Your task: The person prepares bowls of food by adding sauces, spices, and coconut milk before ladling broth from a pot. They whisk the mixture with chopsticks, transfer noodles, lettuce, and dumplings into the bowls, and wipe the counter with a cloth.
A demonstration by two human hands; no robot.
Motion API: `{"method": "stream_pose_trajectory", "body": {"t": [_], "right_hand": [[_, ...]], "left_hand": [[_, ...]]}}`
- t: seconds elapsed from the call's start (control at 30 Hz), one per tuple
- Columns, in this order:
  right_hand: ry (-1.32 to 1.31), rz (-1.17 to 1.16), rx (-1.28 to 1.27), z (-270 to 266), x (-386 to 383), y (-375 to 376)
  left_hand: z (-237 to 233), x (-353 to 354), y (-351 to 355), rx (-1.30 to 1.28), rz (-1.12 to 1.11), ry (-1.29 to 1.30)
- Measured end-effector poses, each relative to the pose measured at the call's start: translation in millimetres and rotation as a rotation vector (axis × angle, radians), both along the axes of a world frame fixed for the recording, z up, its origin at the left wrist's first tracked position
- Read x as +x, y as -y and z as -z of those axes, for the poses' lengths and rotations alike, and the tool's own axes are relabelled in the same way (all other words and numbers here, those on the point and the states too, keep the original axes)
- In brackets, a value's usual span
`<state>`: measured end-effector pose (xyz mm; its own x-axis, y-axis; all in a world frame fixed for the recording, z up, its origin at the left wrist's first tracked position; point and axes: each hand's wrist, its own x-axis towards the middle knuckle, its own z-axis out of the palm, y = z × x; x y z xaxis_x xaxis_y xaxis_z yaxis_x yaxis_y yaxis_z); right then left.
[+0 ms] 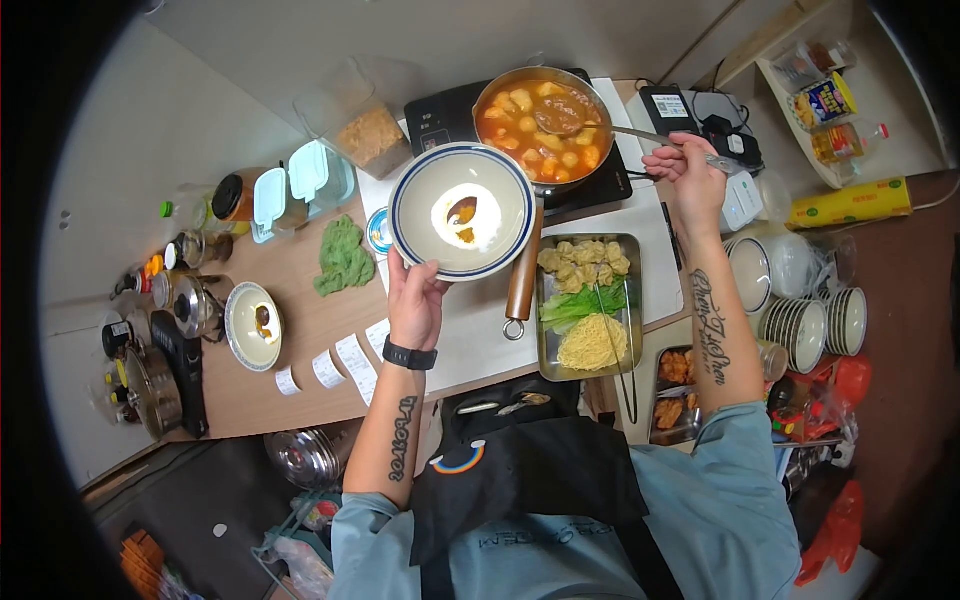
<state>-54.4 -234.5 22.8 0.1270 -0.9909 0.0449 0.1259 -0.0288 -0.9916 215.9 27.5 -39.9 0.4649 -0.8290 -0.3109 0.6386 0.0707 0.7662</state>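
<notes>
My left hand [415, 300] holds a white bowl with a blue rim [410, 195] from below, lifted beside the pan. The bowl holds a little brown sauce and white paste at its middle. My right hand [690, 175] grips the handle of a metal ladle [562, 116], whose scoop rests in a pan [545, 75] of orange-red soup with pale dumpling-like pieces. The pan stands on a black induction cooker [440, 110], its wooden handle pointing toward me.
A metal tray [632, 330] with dumplings, greens, noodles and tongs lies right of the bowl. A second sauced bowl [240, 330], paper slips [340, 365], a green cloth [343, 255] and jars sit left. Stacked bowls [810, 325] stand at the right.
</notes>
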Motion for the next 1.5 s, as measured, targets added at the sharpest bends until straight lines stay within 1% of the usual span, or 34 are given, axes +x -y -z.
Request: {"method": "stream_pose_trajectory", "body": {"t": [0.07, 0.33, 0.93, 1.27, 1.37, 1.4, 1.5], "right_hand": [[0.03, -0.002, 0.011, -4, -1, 1], [0.017, -0.057, -0.009, -22, 0, -8], [0.021, -0.229, -0.011, -42, 14, -40], [-0.013, -0.456, 0.015, -29, 26, -67], [-0.009, -0.576, -0.062, -24, 21, -68], [-0.008, -0.579, -0.06, -25, 19, -71], [-0.019, -0.672, -0.184, -30, 14, -78]], "left_hand": [[-1, 0, 1, 0.002, -0.003, -0.004], [-1, -2, 2, 0.013, -0.011, 0.003], [9, -1, -6, 0.035, -0.047, 0.031], [6, -3, -3, 0.062, -0.066, 0.016], [8, -3, -2, 0.06, -0.071, 0.014], [9, -3, -3, 0.057, -0.075, 0.01], [10, -1, -3, 0.042, -0.076, 0.004]]}}
